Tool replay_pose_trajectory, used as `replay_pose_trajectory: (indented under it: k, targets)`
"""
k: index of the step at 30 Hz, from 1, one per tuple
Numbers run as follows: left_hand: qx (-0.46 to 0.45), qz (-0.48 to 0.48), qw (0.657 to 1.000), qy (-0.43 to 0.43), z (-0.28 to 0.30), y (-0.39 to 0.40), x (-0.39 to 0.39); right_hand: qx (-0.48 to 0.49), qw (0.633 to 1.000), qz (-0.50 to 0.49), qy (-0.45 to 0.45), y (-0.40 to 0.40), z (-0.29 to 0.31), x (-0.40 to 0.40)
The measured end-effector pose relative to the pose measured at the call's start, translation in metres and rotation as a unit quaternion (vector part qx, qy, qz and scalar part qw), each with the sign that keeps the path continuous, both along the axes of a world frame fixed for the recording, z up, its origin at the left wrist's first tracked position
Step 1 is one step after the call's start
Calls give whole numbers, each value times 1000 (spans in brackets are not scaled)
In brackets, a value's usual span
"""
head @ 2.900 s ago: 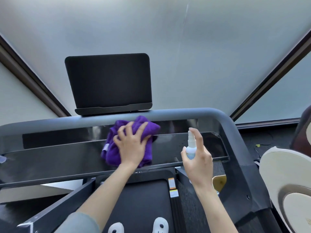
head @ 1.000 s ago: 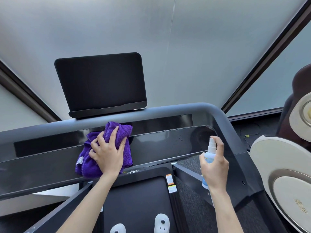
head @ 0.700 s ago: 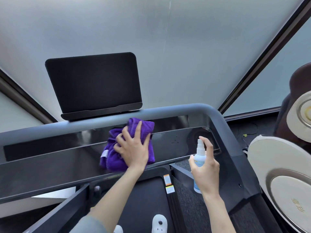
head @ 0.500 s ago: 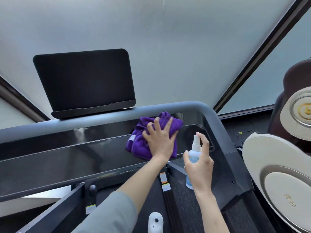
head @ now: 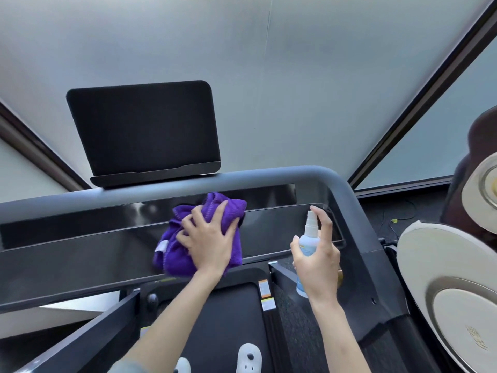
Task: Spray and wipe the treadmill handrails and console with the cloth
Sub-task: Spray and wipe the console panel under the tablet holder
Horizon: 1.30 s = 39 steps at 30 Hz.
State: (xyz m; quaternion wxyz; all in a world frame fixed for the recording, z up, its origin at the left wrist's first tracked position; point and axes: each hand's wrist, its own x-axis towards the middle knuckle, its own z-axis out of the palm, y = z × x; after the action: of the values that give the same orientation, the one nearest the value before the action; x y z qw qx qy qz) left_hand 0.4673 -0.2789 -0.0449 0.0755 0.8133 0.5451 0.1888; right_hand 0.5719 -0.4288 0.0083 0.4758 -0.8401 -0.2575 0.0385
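Tablet holder, black and blank, stands on the grey top handrail toward my left. Below the rail runs the glossy black console, stretching across in front of me. Near its middle my left hand lies flat with fingers spread, pressing the bunched purple cloth against the console; the cloth's white tag shows at its left edge. Just right of that, my right hand wraps around the small white spray bottle, forefinger resting on top of the nozzle, which points toward the console's right end. Below, my white shoes stand on the belt. Cream-coloured round equipment sits at far right.
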Motion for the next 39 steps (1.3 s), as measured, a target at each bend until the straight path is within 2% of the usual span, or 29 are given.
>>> replay_pose_trajectory:
  k: [6,10,12,15,18,26,29,32,34,37,39]
  targets:
    - [-19,-120,992,41,6,-42,81,-4,1000,4,-23,-8,5,12]
    - [-16,-220,975,37,9,-47,66,-1,999,-28,-26,-21,4,20]
    - [4,-196,980,26,5,-33,34,3,999,-34,-6,-29,3,24]
    - [8,-97,995,-7,-6,-17,-5,3,999,-34,-14,-37,3,26]
    - [18,-71,997,1,-9,-30,12,5,999,-36,-14,-42,3,28]
    - [-37,-188,980,53,4,-88,143,8,999,-38,-18,-55,6,32]
    - [-57,-221,973,43,6,-93,144,13,999,-28,-21,-53,8,30]
    - [-28,-264,963,35,6,-75,112,8,999,-25,-31,-47,8,29]
    - [-6,-231,973,21,4,-57,84,9,999,-25,-30,-42,8,29]
    - [1,-119,993,-14,-3,-37,55,16,999,-29,-31,-41,9,32]
    - [-14,-47,999,-5,-4,-36,63,18,999,-36,-27,-43,10,36]
